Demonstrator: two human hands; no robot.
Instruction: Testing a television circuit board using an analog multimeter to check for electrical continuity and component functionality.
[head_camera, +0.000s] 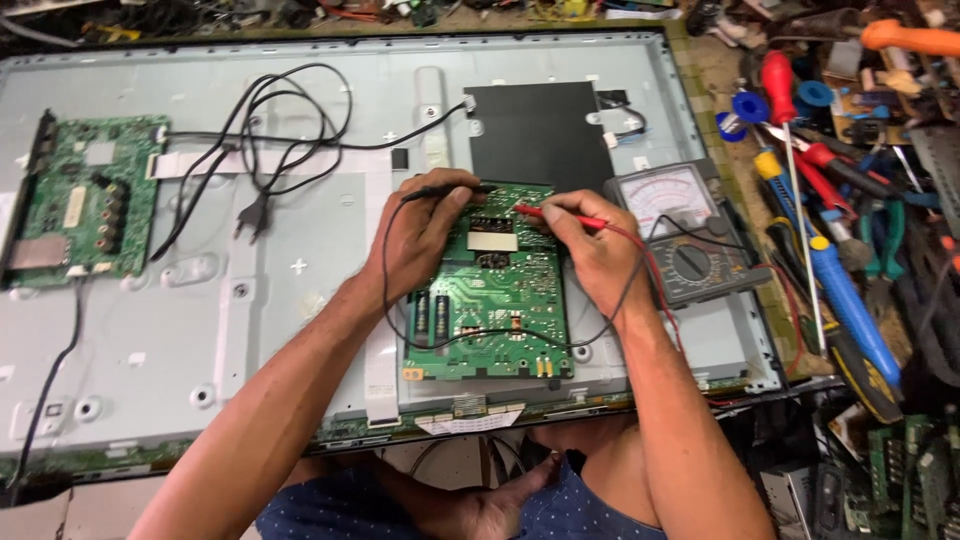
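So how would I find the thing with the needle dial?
Start at the big grey metal panel lying flat, and go to its right edge. Just beyond the right hand holding the red probe sits the meter. It alone has a pale dial face above a round black knob.

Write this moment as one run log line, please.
left hand: holds black probe | right hand: holds red probe | both tips on green circuit board | grey analog multimeter beside

Both forearms reaching forward, left hand (418, 232) and right hand (592, 250) curled in pinch grips, knuckles up
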